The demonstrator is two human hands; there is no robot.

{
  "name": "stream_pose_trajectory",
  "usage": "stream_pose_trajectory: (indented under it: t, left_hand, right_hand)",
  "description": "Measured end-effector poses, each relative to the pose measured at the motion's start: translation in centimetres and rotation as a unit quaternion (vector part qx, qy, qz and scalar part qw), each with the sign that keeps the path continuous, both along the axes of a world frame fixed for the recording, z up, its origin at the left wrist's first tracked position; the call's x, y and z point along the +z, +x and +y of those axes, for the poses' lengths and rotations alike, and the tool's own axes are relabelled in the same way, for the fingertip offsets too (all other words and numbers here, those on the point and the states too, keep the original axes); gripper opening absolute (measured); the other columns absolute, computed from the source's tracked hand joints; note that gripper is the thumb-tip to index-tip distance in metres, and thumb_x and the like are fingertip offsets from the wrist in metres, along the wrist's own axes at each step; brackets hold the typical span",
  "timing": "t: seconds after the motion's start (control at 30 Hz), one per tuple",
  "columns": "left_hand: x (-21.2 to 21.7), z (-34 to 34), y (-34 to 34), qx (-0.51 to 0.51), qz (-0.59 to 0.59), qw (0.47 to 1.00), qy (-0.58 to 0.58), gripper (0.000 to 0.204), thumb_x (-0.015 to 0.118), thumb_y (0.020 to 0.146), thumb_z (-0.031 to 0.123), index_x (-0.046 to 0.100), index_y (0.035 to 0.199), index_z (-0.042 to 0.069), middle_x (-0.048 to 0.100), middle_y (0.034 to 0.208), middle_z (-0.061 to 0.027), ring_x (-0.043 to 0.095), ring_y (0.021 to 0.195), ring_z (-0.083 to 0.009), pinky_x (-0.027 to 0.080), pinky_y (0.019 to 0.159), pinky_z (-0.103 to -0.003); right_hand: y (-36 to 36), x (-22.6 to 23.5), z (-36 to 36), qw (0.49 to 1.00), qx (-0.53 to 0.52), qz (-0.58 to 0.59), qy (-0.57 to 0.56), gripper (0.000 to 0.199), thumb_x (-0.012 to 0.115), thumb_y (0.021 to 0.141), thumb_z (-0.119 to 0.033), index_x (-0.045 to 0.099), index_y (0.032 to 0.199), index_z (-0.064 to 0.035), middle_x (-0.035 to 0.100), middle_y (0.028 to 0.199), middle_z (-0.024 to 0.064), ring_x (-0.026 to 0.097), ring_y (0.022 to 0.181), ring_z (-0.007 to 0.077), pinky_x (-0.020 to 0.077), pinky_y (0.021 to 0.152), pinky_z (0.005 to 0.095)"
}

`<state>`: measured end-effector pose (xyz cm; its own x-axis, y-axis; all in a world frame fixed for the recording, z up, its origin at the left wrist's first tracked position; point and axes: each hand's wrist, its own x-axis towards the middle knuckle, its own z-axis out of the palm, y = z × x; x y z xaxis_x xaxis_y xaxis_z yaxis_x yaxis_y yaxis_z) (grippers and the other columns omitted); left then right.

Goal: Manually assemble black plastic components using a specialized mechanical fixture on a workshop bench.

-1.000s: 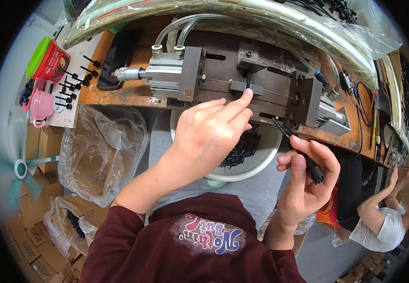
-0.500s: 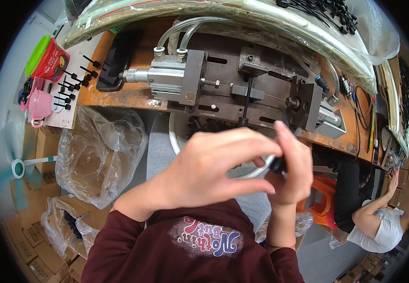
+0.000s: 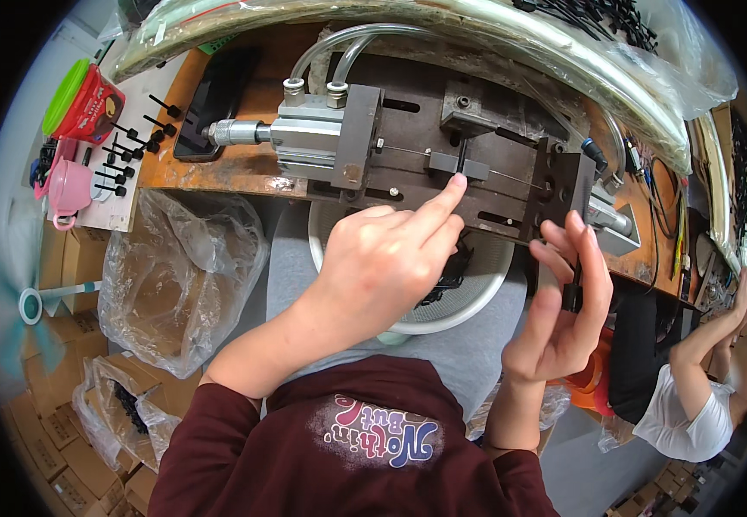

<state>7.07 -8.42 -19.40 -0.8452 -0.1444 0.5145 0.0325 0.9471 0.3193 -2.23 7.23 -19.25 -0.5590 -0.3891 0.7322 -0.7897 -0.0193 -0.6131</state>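
My left hand (image 3: pixel 390 258) reaches over the near edge of the metal fixture (image 3: pixel 416 112). Its index fingertip rests on a thin black rod (image 3: pixel 462 155) that lies across a small grey block (image 3: pixel 473 169). The other fingers are curled; the thumb and the rod's near end are hidden beneath the hand. To the right, my right hand (image 3: pixel 563 310) is raised by the fixture's right end plate, with a second black rod-shaped piece (image 3: pixel 572 291) between thumb and fingers. Thin metal pins point at the block from both sides. Below the hands, a white basket (image 3: pixel 468 320) holds black parts.
Clear hoses (image 3: pixel 365 39) curve above the air cylinder (image 3: pixel 304 142). A phone (image 3: pixel 210 108) and several black headed rods (image 3: pixel 128 146) lie to the left, near a pink cup (image 3: pixel 69 188). Plastic-lined boxes (image 3: pixel 184 284) stand lower left. Another person (image 3: pixel 692 405) sits at right.
My hands have parted: the left moved up to the rod on the fixture, the right moved rightward with its black piece. The metal pins have drawn back outward from the block.
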Motion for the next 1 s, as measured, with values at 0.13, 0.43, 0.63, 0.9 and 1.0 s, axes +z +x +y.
stream_pose_trajectory:
  t: [0.13,0.43,0.63,0.9,1.0]
  left_hand:
    - [0.7,-0.4,-0.7,0.004,-0.024,0.999,-0.021,0.026,0.080,0.068,0.015,0.069,0.089,0.005,0.067,0.123,-0.0092,0.063,0.059,-0.0184,0.050,0.056,-0.028]
    - [2.6,-0.9,-0.4,-0.027,-0.057,0.998,-0.014,0.028,0.080,0.071,0.018,0.070,0.094,0.006,0.070,0.116,-0.0089,0.067,0.067,-0.0203,0.054,0.061,-0.028]
    - [7.8,-5.8,-3.8,-0.032,0.101,0.994,0.014,0.022,0.079,0.075,0.017,0.070,0.091,0.005,0.070,0.091,-0.0075,0.067,0.068,-0.0191,0.054,0.063,-0.030]
    - [10.7,-14.6,-13.3,0.048,0.101,0.985,-0.130,0.024,0.064,0.079,0.003,0.073,0.101,0.001,0.070,0.096,-0.0226,0.068,0.093,-0.0340,0.054,0.081,-0.041]
    - [11.1,-14.6,-14.4,0.063,-0.012,0.993,-0.104,0.021,0.065,0.077,0.003,0.074,0.096,0.001,0.069,0.094,-0.0236,0.068,0.092,-0.0353,0.054,0.081,-0.042]
  right_hand:
    - [0.4,0.6,0.4,0.997,0.042,-0.059,0.002,0.056,0.043,0.098,-0.017,0.031,0.143,0.0143,0.047,0.134,0.0337,0.059,0.117,0.0413,0.0497,0.099,0.0453]
    - [0.3,1.6,1.2,0.995,0.052,-0.057,0.070,0.037,0.078,0.075,0.004,0.061,0.108,0.0027,0.058,0.127,0.0260,0.065,0.107,0.0311,0.0563,0.085,0.0363]
    - [-0.3,1.7,-0.2,0.981,0.012,0.059,0.185,0.026,0.077,0.075,0.003,0.065,0.098,0.0034,0.063,0.122,0.0217,0.067,0.099,0.0309,0.0563,0.081,0.0356]
    - [-0.2,0.8,-3.2,0.927,0.020,0.163,0.337,0.022,0.074,0.075,-0.003,0.061,0.092,-0.0016,0.065,0.126,0.0125,0.062,0.061,0.0211,0.0499,0.057,0.0307]
    - [-0.5,1.4,-3.7,0.918,0.007,0.173,0.357,0.023,0.074,0.075,-0.005,0.061,0.094,-0.0019,0.065,0.125,0.0122,0.061,0.058,0.0212,0.0496,0.056,0.0303]
